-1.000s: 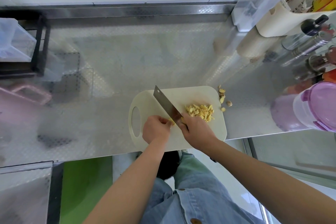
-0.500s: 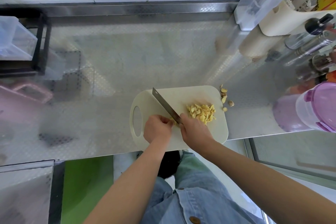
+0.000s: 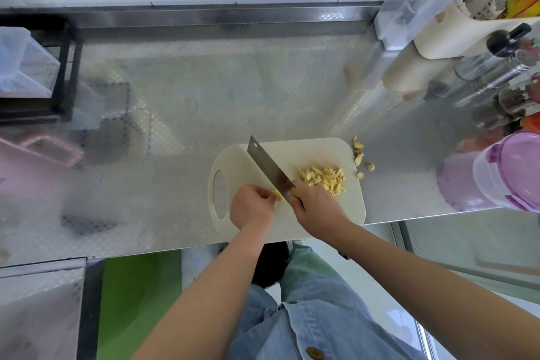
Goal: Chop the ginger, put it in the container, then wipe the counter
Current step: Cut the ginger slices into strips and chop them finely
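A cream cutting board lies at the front edge of the steel counter. On it sits a pile of chopped yellow ginger. My right hand grips the handle of a cleaver, whose blade points away to the upper left. My left hand pinches a small piece of ginger against the board, right beside the blade. A clear container with a purple lid stands on the counter's right end.
Ginger peel scraps lie on the counter just past the board's right edge. Bottles, jars and a cream rack crowd the right side. A black rack with a clear bin stands at the left, near a pink tray.
The cleaver blade has shifted slightly between strokes beside my left fingers. Both hands stay in the same spot on the board; the chopped pile looks the same.
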Demonstrator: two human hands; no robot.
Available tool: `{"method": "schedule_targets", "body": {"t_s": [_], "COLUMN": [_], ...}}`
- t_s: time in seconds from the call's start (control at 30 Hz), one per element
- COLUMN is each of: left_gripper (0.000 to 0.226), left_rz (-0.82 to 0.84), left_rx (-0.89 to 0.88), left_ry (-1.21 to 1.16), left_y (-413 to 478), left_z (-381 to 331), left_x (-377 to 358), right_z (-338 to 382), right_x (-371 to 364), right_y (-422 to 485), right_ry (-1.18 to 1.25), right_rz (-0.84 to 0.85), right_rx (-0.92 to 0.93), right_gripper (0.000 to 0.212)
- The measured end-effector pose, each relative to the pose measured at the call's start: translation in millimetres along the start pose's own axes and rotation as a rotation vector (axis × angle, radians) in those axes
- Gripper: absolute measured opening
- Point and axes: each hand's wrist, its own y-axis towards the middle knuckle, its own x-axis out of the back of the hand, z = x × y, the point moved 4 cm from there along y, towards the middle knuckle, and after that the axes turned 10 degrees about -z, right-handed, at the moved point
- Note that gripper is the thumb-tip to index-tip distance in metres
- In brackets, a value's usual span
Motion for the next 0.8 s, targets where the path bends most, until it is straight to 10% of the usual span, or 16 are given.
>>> {"method": "schedule_targets", "body": {"t_s": [0.8], "left_gripper": [0.008], "left_rz": [0.013], "left_rx": [0.001], "left_ry": [-0.024], "left_y": [2], "left_z": [3], "left_x": [-3], "right_z": [-3], "right_x": [-6], "right_y": [8], "right_ry": [0.078], "right_rz": [-0.053], "right_rx": [-0.066], "right_gripper": [0.014]}}
